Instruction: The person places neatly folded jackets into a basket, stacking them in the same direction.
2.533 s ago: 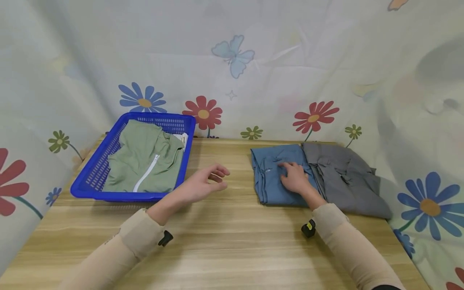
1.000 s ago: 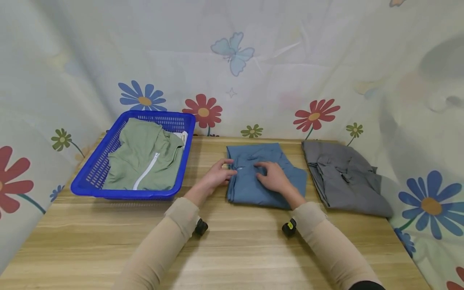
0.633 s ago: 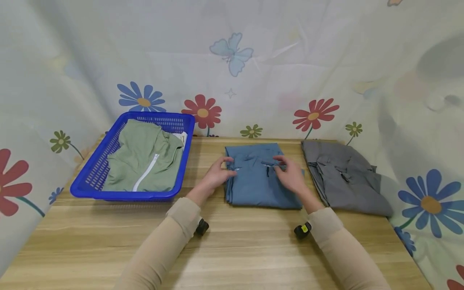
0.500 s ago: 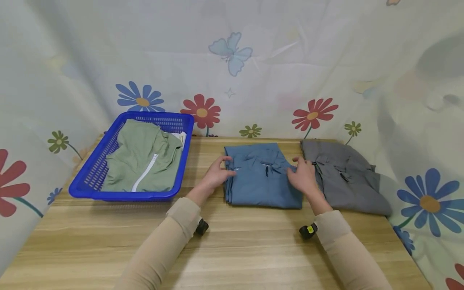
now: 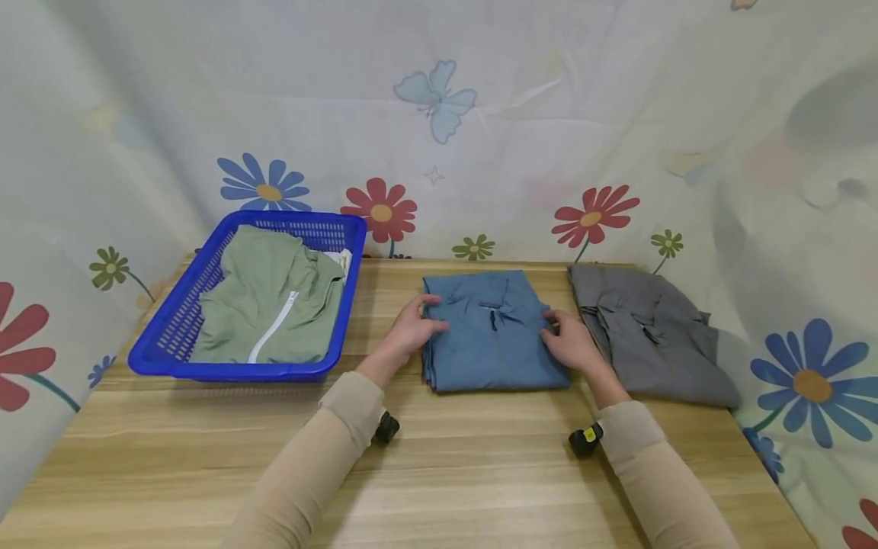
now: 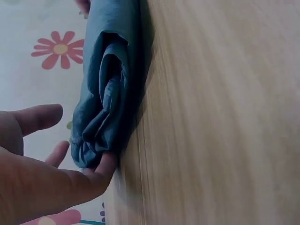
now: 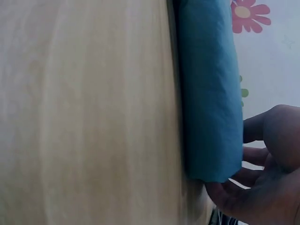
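Garment [image 5: 490,354], blue and folded into a squarish stack, lies on the wood-grain counter [image 5: 473,473] between the 2 hands, its black zip pull [image 5: 494,320] near the middle; the left hand [image 5: 405,333] is at its left edge, grip spread, and in the left wrist view 1 finger [image 6: 105,169] touches the end of the layered folds, low by the counter; the right hand [image 5: 571,343] is at the opposite edge, grip likewise spread, 1 finger touching the stack's bottom edge in the right wrist view; just right of that hand lies a folded grey garment [image 5: 658,358]; on the far left, a blue basket [image 5: 233,370] holds a green garment [image 5: 257,293] with a white zip [image 5: 274,328]; a flowered backdrop [image 5: 562,130] hangs behind.
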`<state>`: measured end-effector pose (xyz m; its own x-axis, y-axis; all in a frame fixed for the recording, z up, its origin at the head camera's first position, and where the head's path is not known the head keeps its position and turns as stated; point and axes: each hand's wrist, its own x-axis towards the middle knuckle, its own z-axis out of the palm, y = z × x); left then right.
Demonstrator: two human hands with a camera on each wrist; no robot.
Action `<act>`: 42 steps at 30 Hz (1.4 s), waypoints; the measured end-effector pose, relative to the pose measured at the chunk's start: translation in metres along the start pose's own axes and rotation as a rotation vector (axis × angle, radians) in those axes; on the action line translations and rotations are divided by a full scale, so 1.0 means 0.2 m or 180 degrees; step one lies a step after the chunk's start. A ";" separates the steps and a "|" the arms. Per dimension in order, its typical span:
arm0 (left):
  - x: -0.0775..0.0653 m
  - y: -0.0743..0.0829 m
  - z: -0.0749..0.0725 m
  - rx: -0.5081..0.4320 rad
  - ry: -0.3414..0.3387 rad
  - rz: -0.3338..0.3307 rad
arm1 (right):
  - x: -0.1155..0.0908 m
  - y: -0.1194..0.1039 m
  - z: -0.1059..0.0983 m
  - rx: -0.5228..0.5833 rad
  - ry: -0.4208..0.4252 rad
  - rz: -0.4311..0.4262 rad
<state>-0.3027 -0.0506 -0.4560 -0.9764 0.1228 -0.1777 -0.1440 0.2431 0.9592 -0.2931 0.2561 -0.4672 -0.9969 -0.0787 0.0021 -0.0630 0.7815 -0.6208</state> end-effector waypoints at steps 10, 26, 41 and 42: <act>0.00 -0.03 -0.05 -0.0112 -0.0068 -0.0064 | 0.04 0.03 0.01 0.0526 -0.0016 0.0146; -0.03 -0.03 -0.09 0.0128 -0.0060 -0.0116 | 0.02 0.00 -0.03 0.1298 -0.0480 0.0353; -0.02 -0.07 -0.13 0.0336 -0.0048 -0.0178 | 0.07 0.03 -0.07 0.1881 -0.1100 0.0278; -0.02 -0.07 -0.13 0.0332 -0.0044 -0.0179 | 0.07 0.03 -0.07 0.1932 -0.1121 0.0255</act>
<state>-0.3014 -0.0798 -0.4630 -0.9648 0.1192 -0.2343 -0.1802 0.3489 0.9197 -0.3072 0.2678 -0.4595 -0.9163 -0.3111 -0.2522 0.1497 0.3180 -0.9362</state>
